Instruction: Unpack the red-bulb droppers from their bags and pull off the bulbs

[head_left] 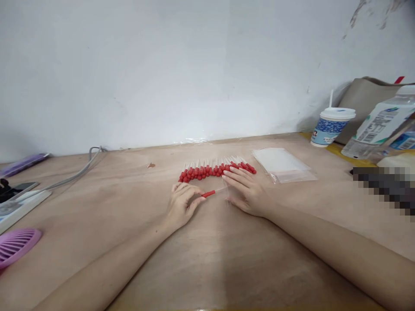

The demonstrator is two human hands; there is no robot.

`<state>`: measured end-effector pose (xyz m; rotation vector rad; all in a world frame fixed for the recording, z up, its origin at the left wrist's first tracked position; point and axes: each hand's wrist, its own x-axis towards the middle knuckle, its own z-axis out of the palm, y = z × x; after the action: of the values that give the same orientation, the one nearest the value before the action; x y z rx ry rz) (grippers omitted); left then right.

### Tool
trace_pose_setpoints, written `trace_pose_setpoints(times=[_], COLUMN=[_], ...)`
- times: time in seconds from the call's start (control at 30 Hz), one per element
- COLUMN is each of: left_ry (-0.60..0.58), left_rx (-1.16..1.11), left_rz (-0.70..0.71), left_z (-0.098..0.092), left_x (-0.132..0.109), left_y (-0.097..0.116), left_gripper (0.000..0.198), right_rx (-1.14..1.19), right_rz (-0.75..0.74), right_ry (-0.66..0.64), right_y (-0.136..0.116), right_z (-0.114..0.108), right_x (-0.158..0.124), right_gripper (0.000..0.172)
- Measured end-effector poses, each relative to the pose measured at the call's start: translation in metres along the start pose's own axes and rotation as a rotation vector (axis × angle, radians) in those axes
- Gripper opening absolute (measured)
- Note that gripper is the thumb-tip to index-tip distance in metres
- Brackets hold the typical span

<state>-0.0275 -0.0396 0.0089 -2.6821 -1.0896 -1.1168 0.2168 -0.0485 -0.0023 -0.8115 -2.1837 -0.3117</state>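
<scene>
Between the thumb and fingers of my left hand is a slim stick with a red end; its pale, see-through tip points right. My right hand reaches in from the other side, fingers stretched out and thumb apart, around that tip. Some clear film shows faintly beside the right thumb, but I cannot tell whether the hand grips it. Just beyond both hands lies a long row of similar red-ended sticks, their pale tips facing the wall. The right fingertips overlap the row's near edge.
Flat clear plastic bags lie right of the row. Farther right stand a lidded paper cup, a leaning bottle and a grey bag. On the left are a power strip with its grey cable, a pink fan and a purple packet.
</scene>
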Motion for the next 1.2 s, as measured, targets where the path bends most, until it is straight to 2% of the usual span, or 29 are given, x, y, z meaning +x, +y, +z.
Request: trace_pose_setpoints(times=[0.17,0.37,0.5,0.6,0.7,0.9,1.03,1.2], left_ry=[0.011,-0.017,-0.032,-0.001,0.051,0.093,0.081,0.046], left_rx=[-0.085,-0.114,-0.033,0.022,0.047,0.075,0.090,0.138], left_rz=[0.022,0.071,0.173,0.288,0.337,0.375,0.401,0.418], left_z=[0.003,0.003,0.008,0.014,0.019,0.020,0.019,0.016], left_x=[0.001,0.001,0.006,0.009,0.010,0.009,0.009,0.008], left_y=[-0.002,0.000,0.008,0.012,0.011,0.011,0.012,0.016], left_gripper=[0.010,0.012,0.041,0.030,0.020,0.023,0.025,0.018], right_rx=[0.016,0.026,0.033,0.043,0.062,0.088,0.146,0.152], right_rz=[-0.079,-0.081,-0.090,-0.101,-0.096,-0.089,-0.099,-0.127], right_ry=[-0.075,-0.030,-0.008,0.012,0.009,0.031,0.038,0.005], right_y=[0.002,0.002,-0.001,-0.004,-0.007,-0.009,-0.009,-0.011], right_z=[0.001,0.007,0.009,0.010,0.011,0.015,0.020,0.018], right_x=[-0.004,-0.006,-0.005,-0.004,-0.003,-0.002,-0.002,-0.002], right_gripper=[0.032,0.020,0.017,0.017,0.018,0.021,0.019,0.015])
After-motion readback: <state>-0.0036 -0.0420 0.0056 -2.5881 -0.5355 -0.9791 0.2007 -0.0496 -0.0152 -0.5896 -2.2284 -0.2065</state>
